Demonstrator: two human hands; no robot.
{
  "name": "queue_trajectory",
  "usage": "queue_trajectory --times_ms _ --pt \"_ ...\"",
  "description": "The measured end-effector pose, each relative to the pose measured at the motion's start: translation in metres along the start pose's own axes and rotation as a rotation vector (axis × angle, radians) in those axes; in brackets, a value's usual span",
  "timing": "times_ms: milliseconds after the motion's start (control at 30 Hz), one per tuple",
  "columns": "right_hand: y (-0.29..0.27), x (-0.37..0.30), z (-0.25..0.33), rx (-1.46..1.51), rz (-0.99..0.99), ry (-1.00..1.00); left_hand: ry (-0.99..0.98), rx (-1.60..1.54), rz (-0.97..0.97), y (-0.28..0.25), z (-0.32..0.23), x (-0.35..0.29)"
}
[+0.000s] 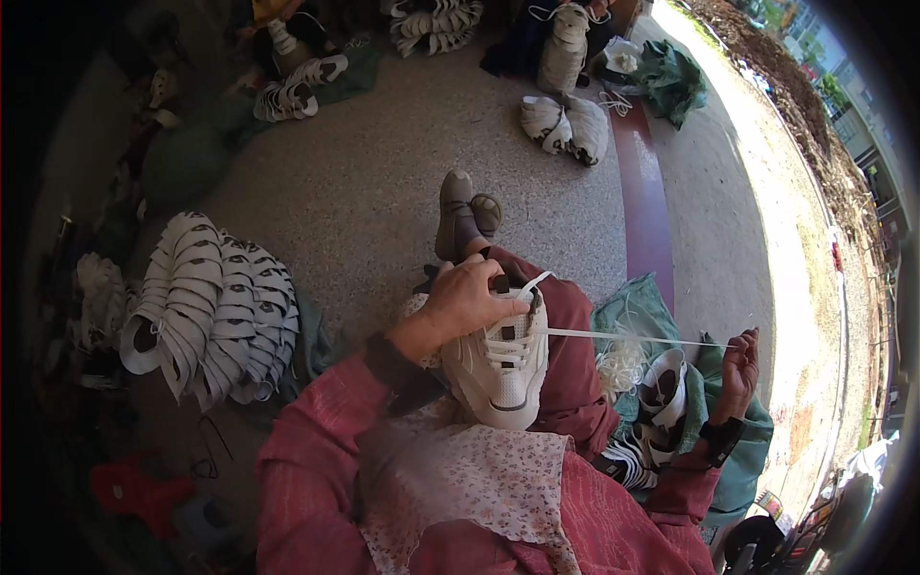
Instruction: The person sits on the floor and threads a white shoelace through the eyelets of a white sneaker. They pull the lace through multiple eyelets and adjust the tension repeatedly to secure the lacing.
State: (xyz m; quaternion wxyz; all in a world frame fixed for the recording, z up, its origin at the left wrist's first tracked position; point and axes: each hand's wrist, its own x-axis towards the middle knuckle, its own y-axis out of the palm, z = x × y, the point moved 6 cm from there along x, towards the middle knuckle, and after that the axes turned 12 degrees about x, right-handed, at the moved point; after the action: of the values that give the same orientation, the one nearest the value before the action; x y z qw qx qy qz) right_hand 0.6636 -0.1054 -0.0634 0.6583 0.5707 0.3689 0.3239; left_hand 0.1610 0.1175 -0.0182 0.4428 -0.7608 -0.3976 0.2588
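A white sneaker (510, 388) lies on my lap with its toe toward me, partly laced across the tongue. Over its ankle end my left hand (467, 305) is closed, thumb pressed near the top eyelets. From there a flat white shoelace (628, 335) runs taut out to the right. Its far end is pinched in the fingers of my right hand (739, 372), held well away from the shoe. Another short stretch of lace loops up beside the shoe opening.
Stacked white shoe uppers (206, 311) stand on the floor at left. On my right, a green sack (738, 450) holds more uppers and a bundle of white laces (623, 366). Farther off, bundled uppers (565, 127) lie on the floor, and other people sit at the back.
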Motion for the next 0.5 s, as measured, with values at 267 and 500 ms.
queue_trajectory --times_ms 267,500 --pt "0.047 -0.031 -0.173 -0.958 0.001 0.032 0.043 -0.255 0.296 0.007 -0.004 -0.009" --pt "0.086 -0.075 -0.319 -1.664 0.693 0.103 -0.069 -0.788 0.578 0.036 0.017 0.008"
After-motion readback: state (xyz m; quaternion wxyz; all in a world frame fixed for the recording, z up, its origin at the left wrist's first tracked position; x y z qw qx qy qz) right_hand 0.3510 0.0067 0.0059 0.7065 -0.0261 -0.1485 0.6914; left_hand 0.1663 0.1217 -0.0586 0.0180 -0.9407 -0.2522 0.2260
